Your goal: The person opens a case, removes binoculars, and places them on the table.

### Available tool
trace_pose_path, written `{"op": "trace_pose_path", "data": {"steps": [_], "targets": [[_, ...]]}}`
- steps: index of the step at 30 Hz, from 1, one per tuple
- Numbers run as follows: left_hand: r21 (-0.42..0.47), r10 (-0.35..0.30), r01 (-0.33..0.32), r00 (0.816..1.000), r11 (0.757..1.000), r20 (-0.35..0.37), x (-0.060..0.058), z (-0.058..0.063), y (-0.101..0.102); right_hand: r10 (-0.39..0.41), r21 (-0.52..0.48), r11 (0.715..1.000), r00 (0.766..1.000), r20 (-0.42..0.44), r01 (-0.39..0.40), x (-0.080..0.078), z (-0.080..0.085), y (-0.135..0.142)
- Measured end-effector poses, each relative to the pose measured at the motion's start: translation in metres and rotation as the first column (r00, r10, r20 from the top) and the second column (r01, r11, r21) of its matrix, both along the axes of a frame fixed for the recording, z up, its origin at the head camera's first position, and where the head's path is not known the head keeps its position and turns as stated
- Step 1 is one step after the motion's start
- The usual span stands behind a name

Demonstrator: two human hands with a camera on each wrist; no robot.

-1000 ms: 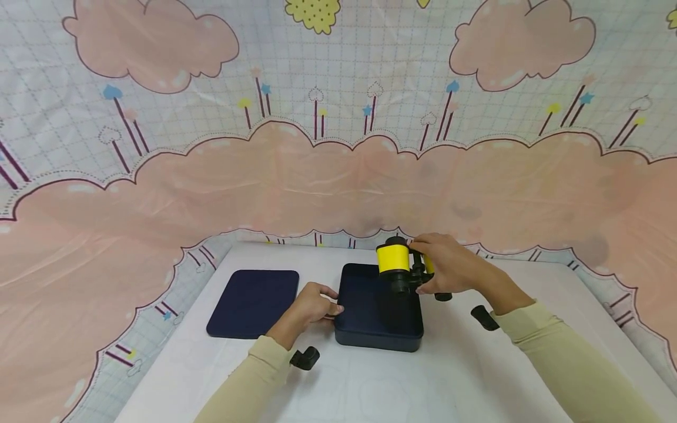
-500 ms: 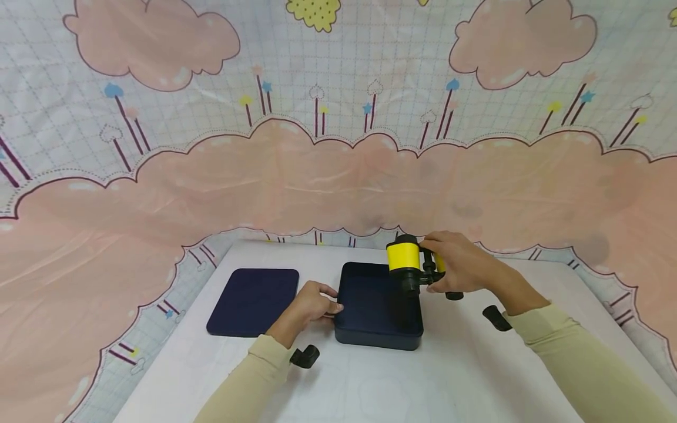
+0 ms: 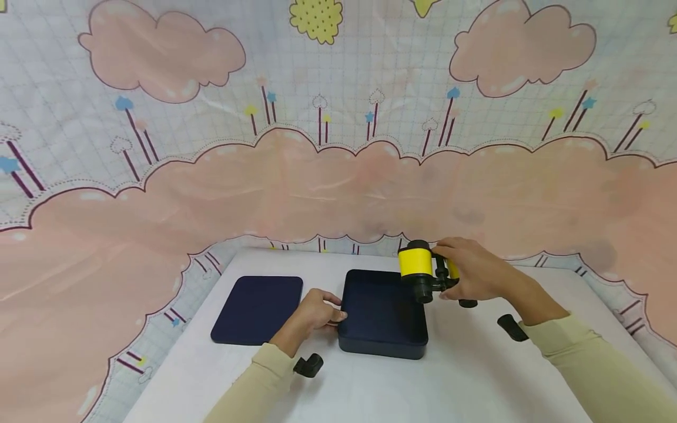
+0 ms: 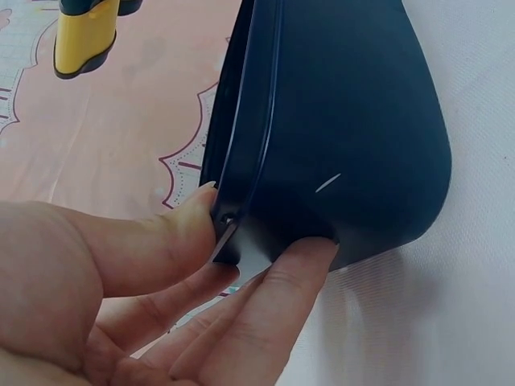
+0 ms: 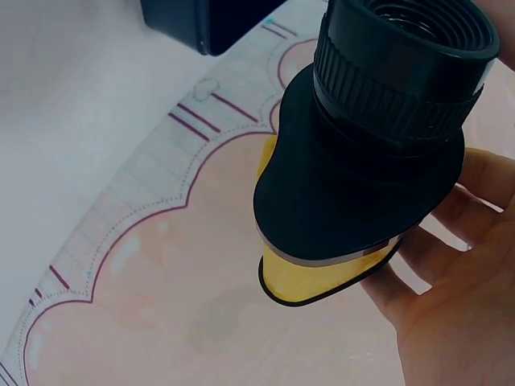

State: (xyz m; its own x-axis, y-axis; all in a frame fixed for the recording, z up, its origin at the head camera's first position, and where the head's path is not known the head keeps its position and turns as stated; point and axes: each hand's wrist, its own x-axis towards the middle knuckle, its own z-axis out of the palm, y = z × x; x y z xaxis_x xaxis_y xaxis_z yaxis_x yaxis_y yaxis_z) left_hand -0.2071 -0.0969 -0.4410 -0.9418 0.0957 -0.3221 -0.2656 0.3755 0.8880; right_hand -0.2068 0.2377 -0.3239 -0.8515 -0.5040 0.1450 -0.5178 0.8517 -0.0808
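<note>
My right hand (image 3: pixel 478 271) grips a pair of yellow and black binoculars (image 3: pixel 415 262) in the air, over the far right corner of an open dark blue box (image 3: pixel 381 348). Seen from the right wrist, the fingers wrap the yellow barrel behind a black ribbed eyepiece (image 5: pixel 394 88). At the box's left side, my left hand (image 3: pixel 316 310) pinches the wall. The left wrist view has its thumb (image 4: pixel 173 245) on the rim and a fingertip (image 4: pixel 310 261) against the outer side, which bears a small pale scratch.
A flat dark blue lid (image 3: pixel 256 310) lies left of the box on the white table (image 3: pixel 365 390). Behind the table hangs a pink and white cloud-print cloth (image 3: pixel 338 182). Each wrist carries a small black mount (image 3: pixel 309 365).
My right hand has carried the binoculars rightward, from above the box's inside to its right edge. The left hand keeps its hold on the box. The head view has shifted slightly.
</note>
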Motion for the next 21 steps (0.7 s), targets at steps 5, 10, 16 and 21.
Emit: {"op": "trace_pose_path", "data": {"steps": [5,10,16,21], "targets": [[0.012,0.010,-0.010,1.000,1.000,0.000,0.002,-0.003,0.002,-0.002,0.004,1.000,1.000,0.013,0.001,0.001,0.001,0.006],[0.004,0.002,-0.002,1.000,1.000,-0.014,0.001,-0.002,0.000,-0.002,-0.010,1.000,1.000,0.005,0.002,0.000,-0.001,0.009],[0.003,-0.001,0.001,1.000,1.000,-0.018,0.001,0.000,0.000,-0.007,-0.020,1.000,1.000,0.003,0.007,-0.001,-0.001,0.013],[0.014,-0.001,0.001,1.000,1.000,-0.009,0.000,0.001,0.001,-0.038,-0.019,0.999,0.999,0.026,0.039,0.001,0.002,0.018]]}}
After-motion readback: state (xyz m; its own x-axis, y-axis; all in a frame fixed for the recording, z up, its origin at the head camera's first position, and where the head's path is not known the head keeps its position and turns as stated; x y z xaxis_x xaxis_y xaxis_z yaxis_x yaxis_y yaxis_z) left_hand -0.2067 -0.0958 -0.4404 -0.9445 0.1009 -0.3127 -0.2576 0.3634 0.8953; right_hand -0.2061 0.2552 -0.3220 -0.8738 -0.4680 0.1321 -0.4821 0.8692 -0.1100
